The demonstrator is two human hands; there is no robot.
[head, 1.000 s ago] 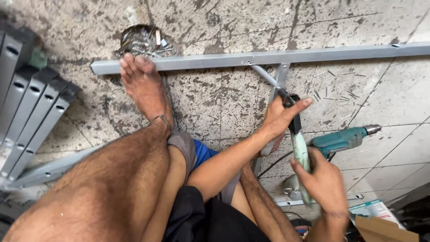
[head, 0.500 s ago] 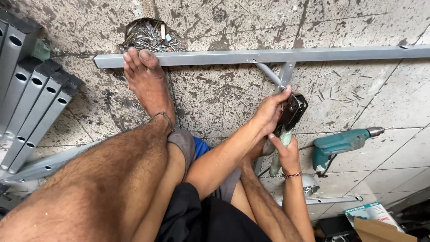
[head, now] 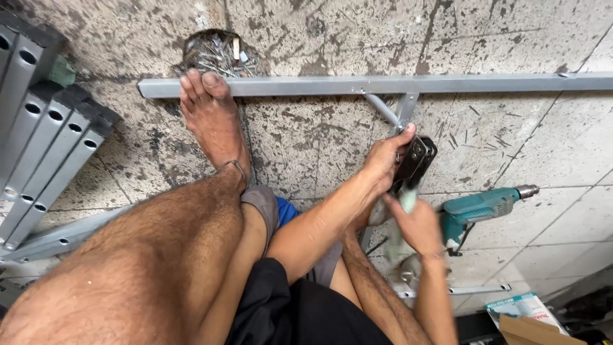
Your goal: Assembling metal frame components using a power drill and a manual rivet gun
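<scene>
The fingers (head: pixel 401 137) of the left hand (head: pixel 385 160) are curled together over the black head of a hand riveter (head: pixel 414 163), pressing it against the short grey metal upright (head: pixel 403 114) that drops from the long grey metal rail (head: pixel 408 84) lying across the floor (head: pixel 306 147). The right hand (head: pixel 418 223) sits just below, its fingers wrapped shut round the riveter's pale green handles, which come out blurred, so the exact grip is hard to read. The tool stands tilted, head up towards the rail, handles down towards the person's lap.

A thin diagonal brace (head: pixel 382 108) runs from the rail down to the upright, right beside the left fingertips. The person's bare left foot (head: pixel 212 118) is planted on the floor with its toes touching the rail, well to the left of the hands, and the bent leg (head: pixel 147 268) fills the lower left of the view, hiding the floor beneath it. Just beyond the toes, on the far side of the rail, lies a heap of loose screws or nails (head: pixel 217 51) in a torn wrapper.

To the right of the hands a teal power drill (head: pixel 488 207) lies on its side on the floor, chuck pointing right, near the right wrist but apart from it. A few small fasteners (head: pixel 469 134) are scattered on the stained tiles between rail and drill. At the far left a stack of grey perforated metal channels (head: pixel 45 140) rests, well apart. A cardboard box (head: pixel 533 329) sits in the lower right corner.
</scene>
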